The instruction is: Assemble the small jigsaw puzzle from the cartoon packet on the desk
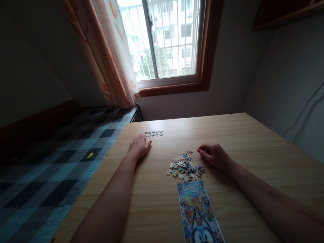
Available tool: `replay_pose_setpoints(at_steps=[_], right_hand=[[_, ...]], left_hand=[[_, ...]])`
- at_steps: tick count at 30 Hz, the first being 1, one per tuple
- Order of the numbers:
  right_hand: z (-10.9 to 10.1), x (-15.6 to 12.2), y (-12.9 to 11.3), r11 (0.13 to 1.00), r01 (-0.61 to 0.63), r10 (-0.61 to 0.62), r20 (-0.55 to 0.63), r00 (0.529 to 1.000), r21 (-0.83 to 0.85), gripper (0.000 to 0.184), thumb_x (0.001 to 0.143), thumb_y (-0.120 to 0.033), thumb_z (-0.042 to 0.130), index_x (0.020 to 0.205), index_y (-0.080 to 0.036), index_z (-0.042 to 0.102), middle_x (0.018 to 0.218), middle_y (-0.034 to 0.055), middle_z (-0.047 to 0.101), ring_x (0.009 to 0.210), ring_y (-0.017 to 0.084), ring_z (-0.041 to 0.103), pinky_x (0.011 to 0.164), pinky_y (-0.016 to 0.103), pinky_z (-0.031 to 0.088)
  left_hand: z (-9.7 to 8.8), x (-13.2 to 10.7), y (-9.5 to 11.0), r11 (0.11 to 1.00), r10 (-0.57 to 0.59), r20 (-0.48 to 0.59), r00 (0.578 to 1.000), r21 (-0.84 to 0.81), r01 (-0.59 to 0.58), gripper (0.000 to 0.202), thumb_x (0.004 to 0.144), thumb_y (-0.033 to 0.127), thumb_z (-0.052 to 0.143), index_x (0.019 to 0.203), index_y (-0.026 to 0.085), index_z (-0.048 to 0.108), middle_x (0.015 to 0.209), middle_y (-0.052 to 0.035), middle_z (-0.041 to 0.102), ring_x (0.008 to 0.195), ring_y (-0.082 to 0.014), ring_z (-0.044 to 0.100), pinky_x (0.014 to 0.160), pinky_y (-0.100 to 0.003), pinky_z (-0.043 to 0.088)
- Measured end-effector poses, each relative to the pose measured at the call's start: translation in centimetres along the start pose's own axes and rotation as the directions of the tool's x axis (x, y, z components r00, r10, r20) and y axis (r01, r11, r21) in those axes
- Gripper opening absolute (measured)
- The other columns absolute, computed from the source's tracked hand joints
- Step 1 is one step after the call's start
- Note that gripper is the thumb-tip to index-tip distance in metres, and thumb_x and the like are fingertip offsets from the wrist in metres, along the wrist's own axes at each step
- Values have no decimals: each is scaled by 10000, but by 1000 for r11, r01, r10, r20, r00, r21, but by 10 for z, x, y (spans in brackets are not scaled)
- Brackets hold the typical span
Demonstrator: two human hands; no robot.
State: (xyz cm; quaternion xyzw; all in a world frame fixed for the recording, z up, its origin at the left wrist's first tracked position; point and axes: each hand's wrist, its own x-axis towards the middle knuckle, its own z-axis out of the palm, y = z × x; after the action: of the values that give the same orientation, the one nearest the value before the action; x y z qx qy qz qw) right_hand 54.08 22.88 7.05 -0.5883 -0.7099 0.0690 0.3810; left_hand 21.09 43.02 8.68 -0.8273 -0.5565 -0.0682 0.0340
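Observation:
My left hand (140,147) lies flat on the table with its fingers stretched out, its fingertips at the left end of two short rows of jigsaw puzzle pieces (154,134). To the right, my right hand (213,155) rests on the wood with curled fingers, just beside a loose heap of puzzle pieces (183,167). Whether a small piece is between those fingers is hidden. Some pieces in the heap show a pale back, others a blue or coloured face. A couple of pieces (189,152) lie apart near my right fingertips.
A colourful Bluey picture sheet or box (198,214) lies on the wooden table (154,207), below the heap. A bed with a checked cover (60,174) stands left of the table. Beyond are a window (172,39) and a patterned curtain (106,52).

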Motion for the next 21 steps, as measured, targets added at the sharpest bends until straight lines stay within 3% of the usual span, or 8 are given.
replay_pose_setpoints(at_steps=[4, 21], right_hand=[[0, 0, 0, 1000, -22, 22, 10, 1000, 6, 231, 917, -339, 565, 826, -195, 721, 716, 27, 704, 604, 148, 602, 584, 258, 421], [1, 1, 1, 1000, -10, 10, 2, 1000, 6, 219, 913, -328, 569, 834, -198, 727, 711, 23, 703, 607, 148, 604, 580, 257, 415]], left_hand=[[1, 3, -8, 998, 63, 50, 997, -33, -61, 643, 954, 500, 345, 1425, 82, 473, 1537, -170, 412, 1432, -251, 359, 1174, -344, 258], [-2, 1, -5, 998, 61, 47, 997, 10, -61, 661, 937, 541, 381, 1441, 124, 484, 1541, -157, 410, 1420, -283, 362, 1164, -394, 267]])
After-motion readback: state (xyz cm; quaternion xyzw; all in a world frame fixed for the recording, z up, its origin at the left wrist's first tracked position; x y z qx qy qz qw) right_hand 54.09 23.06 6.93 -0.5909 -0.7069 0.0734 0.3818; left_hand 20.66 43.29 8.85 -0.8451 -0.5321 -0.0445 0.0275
